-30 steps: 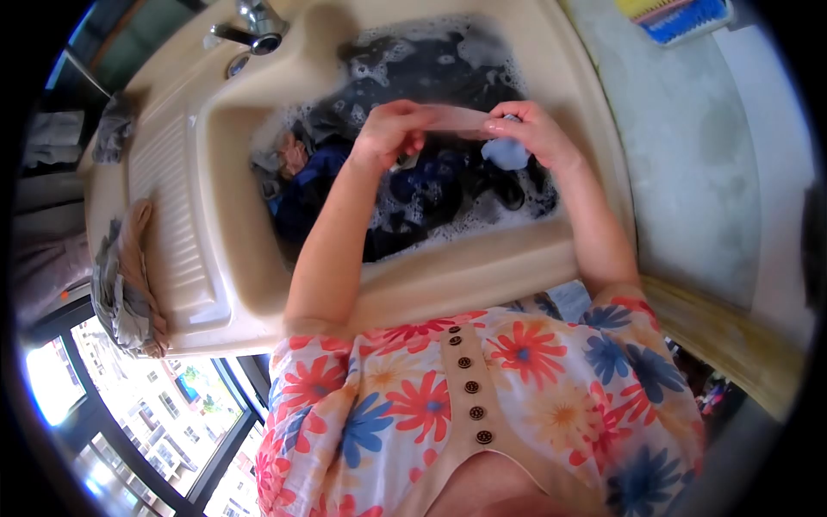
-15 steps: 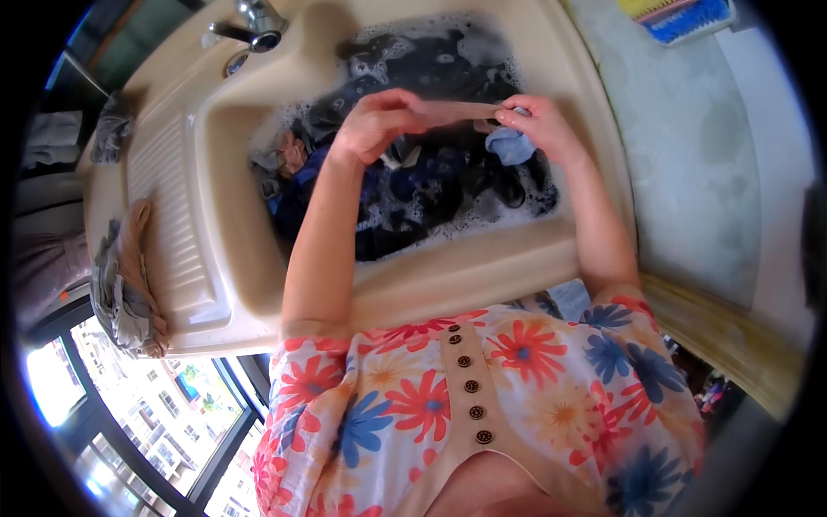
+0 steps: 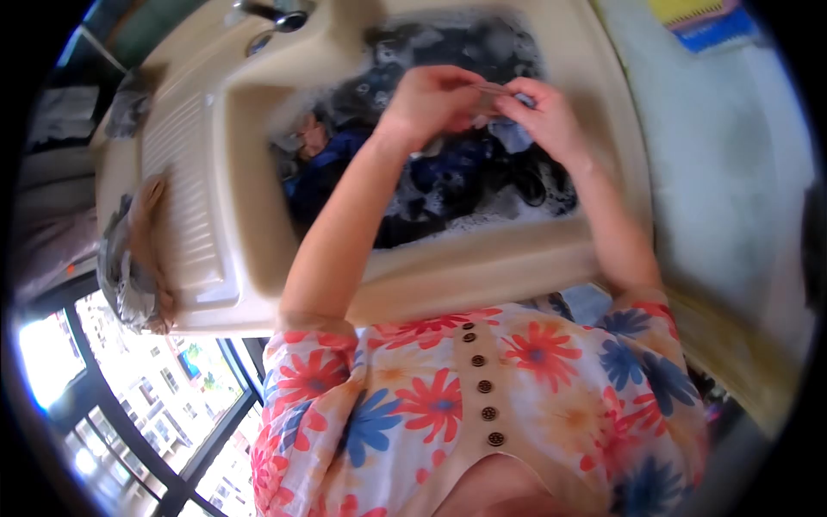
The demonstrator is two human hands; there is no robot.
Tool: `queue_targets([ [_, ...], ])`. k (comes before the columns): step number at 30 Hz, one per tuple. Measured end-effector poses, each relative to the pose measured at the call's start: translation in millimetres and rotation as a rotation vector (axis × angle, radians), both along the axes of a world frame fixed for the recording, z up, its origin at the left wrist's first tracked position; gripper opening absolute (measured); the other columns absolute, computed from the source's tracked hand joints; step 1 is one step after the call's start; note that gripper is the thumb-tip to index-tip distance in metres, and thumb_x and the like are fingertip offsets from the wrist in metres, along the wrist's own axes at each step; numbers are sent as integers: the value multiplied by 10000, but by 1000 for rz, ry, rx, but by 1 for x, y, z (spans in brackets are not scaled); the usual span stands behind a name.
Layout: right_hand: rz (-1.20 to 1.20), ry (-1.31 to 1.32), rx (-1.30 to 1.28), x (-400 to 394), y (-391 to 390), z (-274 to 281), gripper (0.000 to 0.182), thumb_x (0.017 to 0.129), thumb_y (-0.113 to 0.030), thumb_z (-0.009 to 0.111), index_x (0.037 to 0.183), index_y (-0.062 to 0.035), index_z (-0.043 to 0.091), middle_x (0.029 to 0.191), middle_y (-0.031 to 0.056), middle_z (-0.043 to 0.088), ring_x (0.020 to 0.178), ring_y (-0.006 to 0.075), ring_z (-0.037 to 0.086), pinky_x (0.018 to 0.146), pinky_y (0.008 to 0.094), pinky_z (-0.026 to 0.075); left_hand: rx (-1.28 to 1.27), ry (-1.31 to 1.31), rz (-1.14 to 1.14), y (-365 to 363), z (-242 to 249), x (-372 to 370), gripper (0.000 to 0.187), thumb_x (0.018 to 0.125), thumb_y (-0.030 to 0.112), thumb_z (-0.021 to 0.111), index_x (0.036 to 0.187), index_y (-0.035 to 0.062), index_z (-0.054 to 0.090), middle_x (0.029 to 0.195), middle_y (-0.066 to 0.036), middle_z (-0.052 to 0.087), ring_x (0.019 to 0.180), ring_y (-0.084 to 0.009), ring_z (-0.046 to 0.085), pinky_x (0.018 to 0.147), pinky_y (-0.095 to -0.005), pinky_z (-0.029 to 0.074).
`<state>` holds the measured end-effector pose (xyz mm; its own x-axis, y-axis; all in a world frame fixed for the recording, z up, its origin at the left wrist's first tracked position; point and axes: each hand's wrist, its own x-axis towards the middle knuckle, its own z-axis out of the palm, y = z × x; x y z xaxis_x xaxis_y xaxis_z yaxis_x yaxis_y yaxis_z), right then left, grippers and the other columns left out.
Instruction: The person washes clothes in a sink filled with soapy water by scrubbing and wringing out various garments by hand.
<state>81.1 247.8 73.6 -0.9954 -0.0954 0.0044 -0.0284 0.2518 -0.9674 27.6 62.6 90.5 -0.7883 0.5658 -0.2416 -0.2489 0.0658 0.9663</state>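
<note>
Above the soapy water in the sink point(image 3: 250, 198), both hands pinch a thin, skin-toned nylon sock point(image 3: 491, 90), a short strip of which shows between the fingers. My left hand point(image 3: 435, 102) grips it from the left, fingers curled. My right hand point(image 3: 544, 116) has the other end, thumb and fingers closed. A light blue cloth point(image 3: 510, 135) hangs just under the right fingers. Below lie soaking dark clothes point(image 3: 439, 172), with a blue garment point(image 3: 340, 148) and a peach-coloured cloth point(image 3: 312, 136) at the left.
A chrome tap point(image 3: 289, 19) stands at the back left. Beige and grey clothes point(image 3: 133, 267) drape over the front-left corner of the ribbed drainboard point(image 3: 181, 198). A blue and yellow brush point(image 3: 711, 26) lies on the right-hand counter point(image 3: 680, 146). A window point(image 3: 164, 388) is at lower left.
My hands have come closer together, the left moving right, so the sock once stretched between them is now bunched. The view has shifted slightly.
</note>
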Motion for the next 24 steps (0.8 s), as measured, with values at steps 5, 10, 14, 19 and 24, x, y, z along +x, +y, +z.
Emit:
queue_targets([
  [5,64,57,143,-11,-2,10,136,816,-38,520,912,21,597,774,42,625,718,83,583,686,221,464,111,-18,70,6,1,10,196,807,109,585,949,-24,607,743,-58,617,569,-84,553,540,-204,467],
  [10,145,-73,26,-14,-11,31,138,828,7,484,912,47,586,785,65,619,712,106,584,676,237,488,80,2,72,-15,7,8,202,815,115,589,962,-22,604,743,-58,615,584,-83,557,554,-202,470],
  [14,161,-115,-170,-22,-12,25,128,843,-23,521,928,51,583,798,58,616,701,122,598,638,248,500,-407,424,207,-93,-20,-20,182,800,119,581,957,54,646,748,-38,641,624,-103,587,605,-223,487],
  [19,320,151,189,-18,-71,3,313,789,-92,622,1091,-55,549,800,29,608,741,118,575,692,267,467,-1467,578,31,-196,-49,-22,139,713,100,556,812,73,649,888,-162,629,847,-336,604,721,-408,495],
  [24,438,-104,519,-25,-84,13,400,720,-175,656,1101,-103,555,767,114,618,694,180,593,681,276,458,-1479,499,-2,-216,-61,-32,165,697,89,563,818,7,641,877,-210,620,858,-344,606,744,-416,492],
])
